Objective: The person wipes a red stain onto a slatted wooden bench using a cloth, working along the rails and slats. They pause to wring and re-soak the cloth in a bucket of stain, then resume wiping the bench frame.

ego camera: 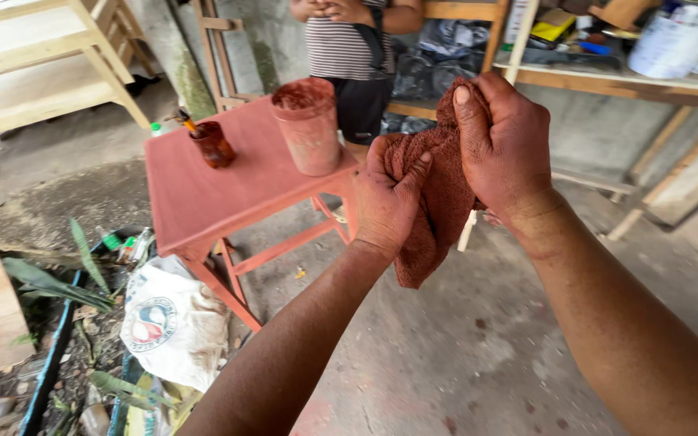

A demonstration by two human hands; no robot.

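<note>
The top edge cuts off the standing person (349, 48) above the chest. The cloth (438, 202) is partly hidden inside both hands. At upper right, the white bucket (676, 40) runs past the frame. The red bench (203, 194) hides its far legs.

Two stain-reddened hands grip a rust-brown cloth in mid-air above a concrete floor: the left hand (385, 202) clasps its lower folds, the right hand (504, 145) bunches its top. At left, farther off, a small red-painted desk (195, 202) carries a stained plastic tub (309, 125) and a smaller dark jar (212, 144). A white printed sack (173, 323) lies on the ground near the desk's legs. Beyond, a person in a striped top (349, 48) stands beside wooden shelving (632, 81) holding paint cans.
</note>
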